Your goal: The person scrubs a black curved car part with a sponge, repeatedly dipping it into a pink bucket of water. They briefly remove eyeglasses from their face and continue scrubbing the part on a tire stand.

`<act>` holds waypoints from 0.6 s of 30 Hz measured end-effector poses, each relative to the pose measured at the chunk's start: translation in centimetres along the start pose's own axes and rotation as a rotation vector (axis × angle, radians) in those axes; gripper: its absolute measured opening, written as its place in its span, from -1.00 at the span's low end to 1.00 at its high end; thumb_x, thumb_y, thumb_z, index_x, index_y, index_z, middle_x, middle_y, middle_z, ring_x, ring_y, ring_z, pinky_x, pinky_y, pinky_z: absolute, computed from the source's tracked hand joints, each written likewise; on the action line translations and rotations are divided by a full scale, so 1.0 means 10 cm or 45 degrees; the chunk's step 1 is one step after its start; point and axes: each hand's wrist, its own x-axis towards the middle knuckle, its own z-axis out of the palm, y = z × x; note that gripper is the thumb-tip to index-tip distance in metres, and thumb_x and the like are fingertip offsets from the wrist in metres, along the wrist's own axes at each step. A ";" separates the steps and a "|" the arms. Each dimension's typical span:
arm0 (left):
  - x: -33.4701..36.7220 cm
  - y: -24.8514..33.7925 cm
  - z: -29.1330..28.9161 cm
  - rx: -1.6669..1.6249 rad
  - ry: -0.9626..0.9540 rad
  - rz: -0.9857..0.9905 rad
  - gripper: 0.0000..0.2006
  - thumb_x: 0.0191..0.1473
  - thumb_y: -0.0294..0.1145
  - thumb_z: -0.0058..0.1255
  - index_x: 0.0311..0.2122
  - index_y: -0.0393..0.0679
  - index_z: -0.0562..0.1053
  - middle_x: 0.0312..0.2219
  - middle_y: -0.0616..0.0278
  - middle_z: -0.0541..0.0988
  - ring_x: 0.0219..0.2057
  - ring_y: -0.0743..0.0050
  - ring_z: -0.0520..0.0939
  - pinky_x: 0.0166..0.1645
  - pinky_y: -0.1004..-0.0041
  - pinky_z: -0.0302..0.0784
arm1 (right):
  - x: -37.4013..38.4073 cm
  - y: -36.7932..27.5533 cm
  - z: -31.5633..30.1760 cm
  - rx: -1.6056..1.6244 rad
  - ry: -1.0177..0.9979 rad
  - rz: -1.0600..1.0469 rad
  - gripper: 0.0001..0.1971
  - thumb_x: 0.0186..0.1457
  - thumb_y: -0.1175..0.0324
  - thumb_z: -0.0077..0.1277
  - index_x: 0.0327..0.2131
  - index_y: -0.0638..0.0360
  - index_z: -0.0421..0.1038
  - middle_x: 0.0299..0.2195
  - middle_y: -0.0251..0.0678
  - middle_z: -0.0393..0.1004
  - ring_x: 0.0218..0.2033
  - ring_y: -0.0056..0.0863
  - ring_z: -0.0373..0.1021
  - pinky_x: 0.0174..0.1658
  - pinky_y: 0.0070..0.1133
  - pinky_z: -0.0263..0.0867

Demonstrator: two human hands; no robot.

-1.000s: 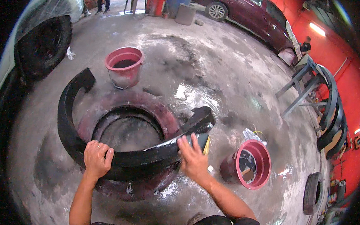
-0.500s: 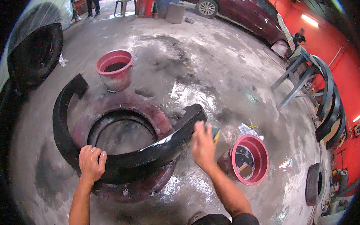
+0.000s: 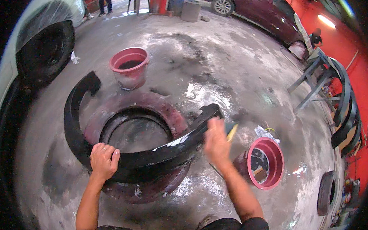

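Observation:
A black curved wheel-arch flare (image 3: 149,162) lies across a reddish-stained tire (image 3: 97,107) on the floor in front of me. The fingers of my left hand (image 3: 104,161) are closed over the flare's near edge, left of its middle. At the flare's right end is my right hand (image 3: 218,145), slightly blurred, its fingers bent around a flat dark-green and yellow pad (image 3: 232,132). Most of that pad is hidden behind the hand. A wet, bright streak runs along the flare's top, left of my right hand.
One red bucket (image 3: 129,77) with dark liquid stands beyond the tire; another red bucket (image 3: 277,164), tilted, sits right of my right forearm. A wheel (image 3: 45,53) stands far left, a loose tire (image 3: 325,193) at right. Trestles (image 3: 312,81) and a maroon car (image 3: 254,13) are farther off.
The whole scene has shifted a little rightward in view. More of the yellow pad shows beside my right hand, which remains at the flare's right end. My left hand keeps its place on the flare.

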 end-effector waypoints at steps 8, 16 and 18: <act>-0.03 -0.07 -0.04 0.006 0.006 -0.023 -0.76 0.13 -0.30 0.08 -0.51 -0.21 0.48 -0.54 0.09 0.52 -0.38 -0.03 0.53 -0.11 0.10 0.39 | -0.27 -0.75 0.09 0.004 -0.040 -0.578 -0.49 0.22 0.30 0.09 0.23 0.15 0.37 0.23 -0.15 0.41 0.34 -0.03 0.23 0.35 0.16 -0.02; -0.08 -0.04 -0.08 0.022 -0.019 -0.033 -0.76 0.12 -0.30 0.09 -0.52 -0.20 0.48 -0.55 0.08 0.51 -0.40 -0.02 0.52 -0.11 0.10 0.39 | -0.37 -0.79 0.06 0.031 -0.155 -0.397 -0.51 0.19 0.37 0.05 0.21 0.19 0.37 0.24 -0.17 0.41 0.35 0.06 0.19 0.40 -0.17 0.06; -0.03 -0.01 -0.04 0.002 0.020 -0.036 -0.75 0.12 -0.30 0.09 -0.53 -0.19 0.48 -0.56 0.09 0.51 -0.40 -0.02 0.52 -0.11 0.11 0.39 | -0.07 -0.47 0.02 0.114 -0.127 -0.276 -0.58 0.31 0.39 0.00 0.22 0.21 0.40 0.25 -0.07 0.38 0.36 0.04 0.19 0.39 -0.18 0.08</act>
